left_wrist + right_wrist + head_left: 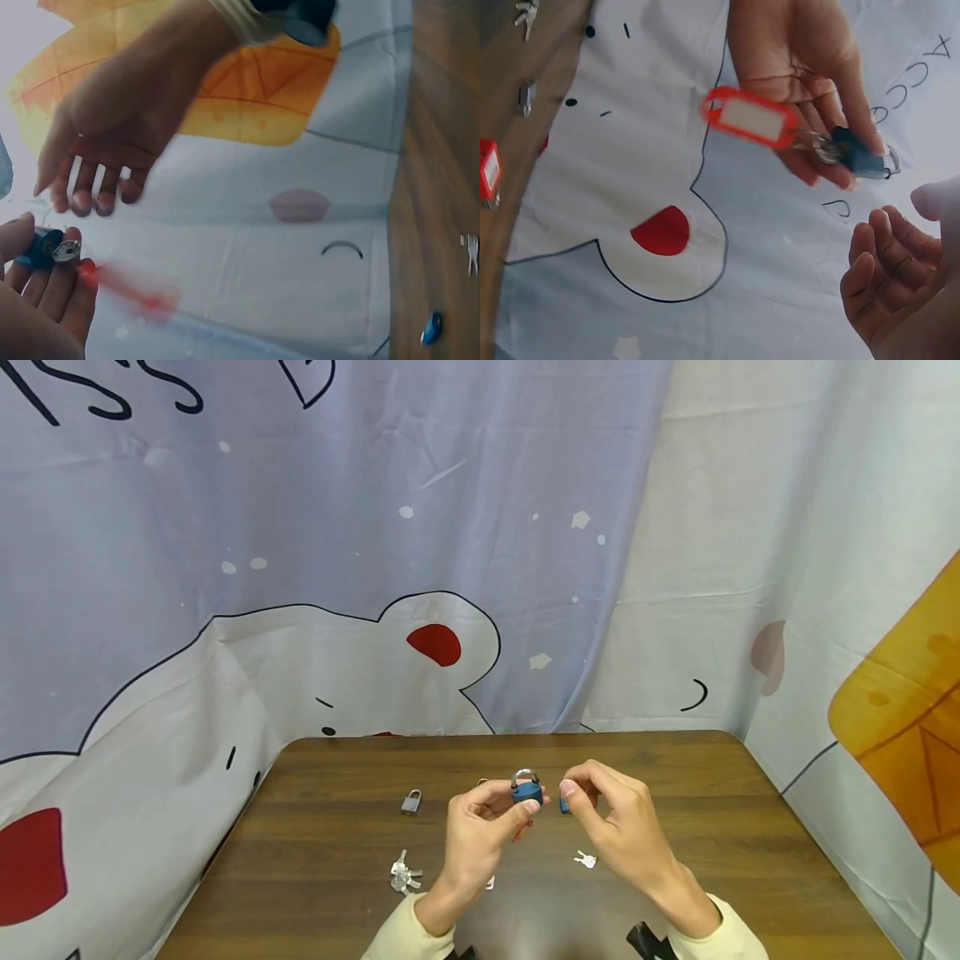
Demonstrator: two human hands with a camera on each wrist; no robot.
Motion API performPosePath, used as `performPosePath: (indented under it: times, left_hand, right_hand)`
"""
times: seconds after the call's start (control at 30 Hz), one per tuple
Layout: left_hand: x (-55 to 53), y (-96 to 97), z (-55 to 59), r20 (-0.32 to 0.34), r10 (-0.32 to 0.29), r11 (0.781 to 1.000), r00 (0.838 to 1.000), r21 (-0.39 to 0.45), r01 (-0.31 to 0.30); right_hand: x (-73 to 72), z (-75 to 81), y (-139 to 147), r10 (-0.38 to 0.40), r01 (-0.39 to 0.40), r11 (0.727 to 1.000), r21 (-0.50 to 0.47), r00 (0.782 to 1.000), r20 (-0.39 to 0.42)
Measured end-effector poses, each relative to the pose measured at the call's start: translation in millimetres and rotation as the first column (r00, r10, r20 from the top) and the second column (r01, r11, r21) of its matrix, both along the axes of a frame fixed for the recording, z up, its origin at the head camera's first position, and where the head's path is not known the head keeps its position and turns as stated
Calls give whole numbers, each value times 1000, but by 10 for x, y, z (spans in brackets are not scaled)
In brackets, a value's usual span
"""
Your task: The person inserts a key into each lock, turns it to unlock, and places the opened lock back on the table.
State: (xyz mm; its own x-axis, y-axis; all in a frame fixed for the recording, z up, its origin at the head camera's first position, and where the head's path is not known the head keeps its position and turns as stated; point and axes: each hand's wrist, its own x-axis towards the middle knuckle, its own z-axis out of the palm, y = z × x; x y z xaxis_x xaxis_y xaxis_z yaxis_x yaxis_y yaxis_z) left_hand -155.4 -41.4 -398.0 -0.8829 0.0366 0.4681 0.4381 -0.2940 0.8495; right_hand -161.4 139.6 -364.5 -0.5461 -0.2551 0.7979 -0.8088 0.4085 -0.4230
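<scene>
Pinched between the thumb and fingers of my left hand [480,831] is a blue padlock [527,792], its silver shackle pointing up in the head view. Keys [821,146] at the padlock's lower end carry a red key tag [751,118] with a white label, which hangs loose. Whether the shackle is locked cannot be told. My right hand [618,822] hovers just right of the padlock, apart from it, its fingers loosely bent and nothing visible in them. On the table behind that hand lies a second blue padlock [432,328], partly hidden in the head view.
A small silver padlock [411,802] lies left on the wooden table [337,827], with a bunch of keys [405,872] nearer. Another small set of keys [585,859] lies by my right hand. A red item with a ring [489,171] shows in the right wrist view. Printed curtains [300,527] surround the table.
</scene>
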Motion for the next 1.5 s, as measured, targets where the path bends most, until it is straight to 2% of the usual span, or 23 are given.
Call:
performPosePath:
  times: [0.07, 0.13, 0.2, 0.27, 0.33, 0.47, 0.57, 0.67, 0.73, 0.9, 0.97, 1.03, 1.1, 1.13, 1.17, 1.2, 1.23, 1.27, 1.33, 1.37, 1.43, 1.5]
  left_hand:
    - [-4, -13, -16, -45, 38, 997, 998, -61, -40]
    - [-5, -29, -34, -92, 86, 985, 992, -140, -99]
    - [-14, -46, -62, -176, 142, 958, 974, -224, -180]
    - [-29, -62, -94, -283, 175, 926, 943, -279, -255]
    - [-46, -74, -126, -399, 200, 889, 895, -310, -337]
    - [-76, -87, -162, -567, 190, 854, 801, -308, -420]
    - [-91, -93, -165, -635, 180, 837, 752, -303, -456]
    - [-107, -104, -166, -702, 178, 808, 689, -296, -509]
    - [-116, -113, -169, -748, 170, 780, 642, -295, -551]
    - [-137, -131, -174, -850, 142, 706, 507, -272, -654]
    - [-146, -137, -169, -883, 135, 682, 449, -245, -689]
    - [-156, -143, -160, -911, 128, 663, 392, -216, -717]
    - [-164, -149, -146, -938, 117, 640, 326, -179, -747]
    - [-171, -151, -137, -951, 113, 628, 289, -157, -763]
    - [-174, -153, -126, -960, 110, 616, 256, -137, -776]
    - [-176, -155, -114, -969, 106, 603, 223, -116, -789]
    - [-179, -156, -102, -977, 102, 590, 190, -94, -802]
    - [-179, -156, -89, -982, 100, 577, 160, -74, -813]
    - [-183, -155, -66, -989, 99, 564, 114, -39, -825]
    - [-185, -154, -59, -990, 98, 560, 99, -28, -828]
    - [-188, -156, -49, -993, 96, 556, 73, -8, -831]
    - [-193, -157, -54, -993, 95, 555, 67, -3, -832]
  right_hand:
    - [-7, 33, -7, 18, -17, 1000, 14, 997, -70]
    - [-15, 51, -16, 29, -23, 999, 44, 991, -131]
    - [-23, 56, -24, 36, -22, 997, 79, 984, -175]
    - [-25, 52, -32, 40, -17, 993, 113, 978, -203]
    - [-26, 47, -37, 41, -10, 990, 140, 974, -222]
    - [-27, 36, -47, 41, 2, 986, 168, 967, -253]
    - [-33, 32, -47, 34, 14, 985, 172, 961, -275]
    - [-42, 27, -40, 24, 28, 984, 176, 958, -287]
    - [-48, 21, -32, 14, 40, 983, 179, 958, -287]
    - [-48, -8, -18, -15, 59, 985, 164, 966, -259]
    - [-38, -18, -13, -28, 61, 987, 148, 976, -217]
    - [-22, -21, -6, -31, 48, 991, 126, 990, -140]
    - [-1, -20, 4, -20, 20, 995, 94, 1000, -4]
    - [7, -19, 11, -11, 5, 997, 75, 997, 83]
    - [13, -19, 22, 9, -19, 999, 51, 984, 180]
    - [15, -19, 32, 37, -46, 999, 26, 961, 273]
    - [14, -21, 45, 70, -74, 997, -4, 928, 365]
    - [11, -24, 59, 108, -102, 994, -37, 883, 456]
    - [-3, -32, 89, 193, -159, 981, -109, 782, 593]
    - [-10, -36, 103, 241, -187, 971, -151, 725, 645]
    - [-26, -47, 124, 315, -231, 949, -216, 637, 704]
    - [-39, -60, 138, 363, -258, 931, -258, 578, 731]
